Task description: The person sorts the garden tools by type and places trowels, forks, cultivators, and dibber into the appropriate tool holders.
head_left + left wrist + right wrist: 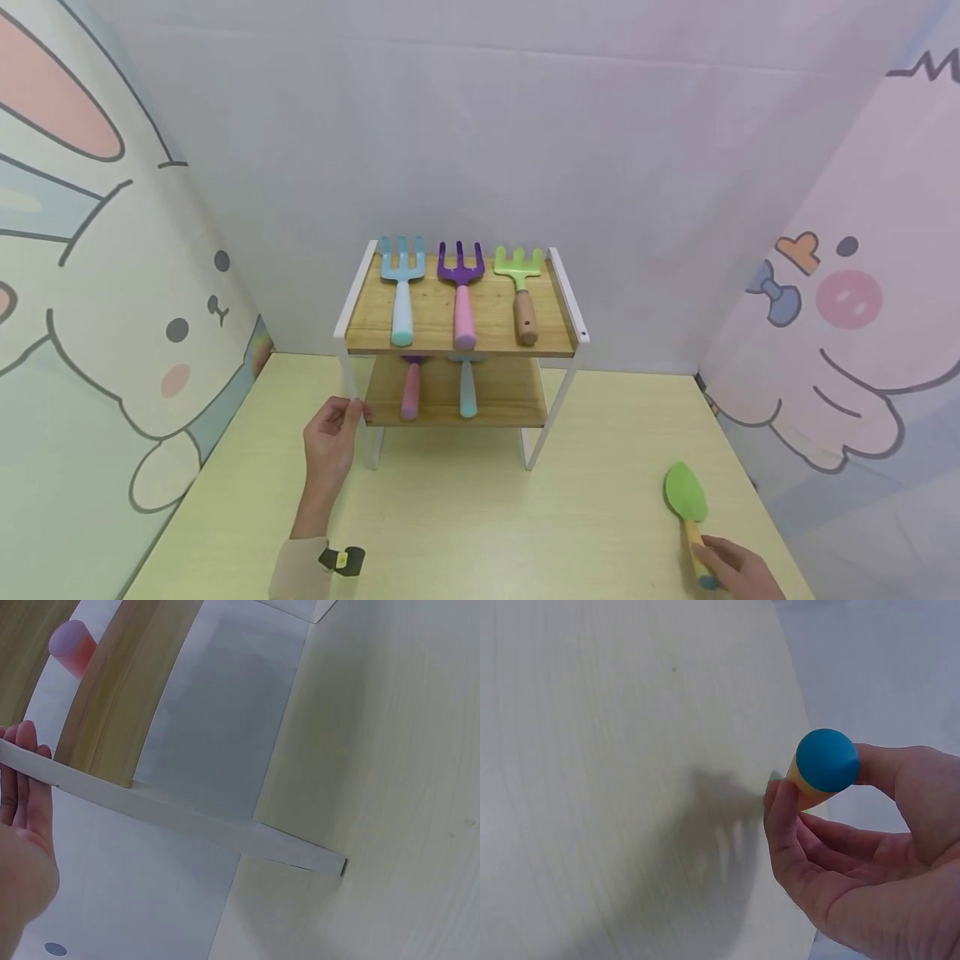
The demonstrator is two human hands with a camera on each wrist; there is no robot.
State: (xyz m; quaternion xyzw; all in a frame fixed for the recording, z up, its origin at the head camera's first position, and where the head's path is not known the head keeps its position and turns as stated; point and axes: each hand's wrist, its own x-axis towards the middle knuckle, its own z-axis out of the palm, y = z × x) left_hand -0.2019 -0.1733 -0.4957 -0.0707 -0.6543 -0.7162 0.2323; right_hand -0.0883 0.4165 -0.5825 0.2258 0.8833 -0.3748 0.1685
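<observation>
On the right side of the table, my right hand [738,571] pinches the yellow handle of a small garden trowel [686,493] with a green blade. Its blue handle end [826,760] faces the right wrist camera, between thumb and fingers. At the left front leg of a two-tier rack [459,423], my left hand [330,437] holds the white frame [187,817]. Three hand forks lie side by side on the top board: light blue [402,304], purple and pink [463,308], and green with a brown handle [525,308].
On the lower board lie a pink-handled tool [411,392] and a light blue-handled tool [468,390], their heads mostly hidden under the top board. The rack stands on a pale wooden table [480,525]. A cloth backdrop [637,167] with cartoon animals surrounds the back and sides.
</observation>
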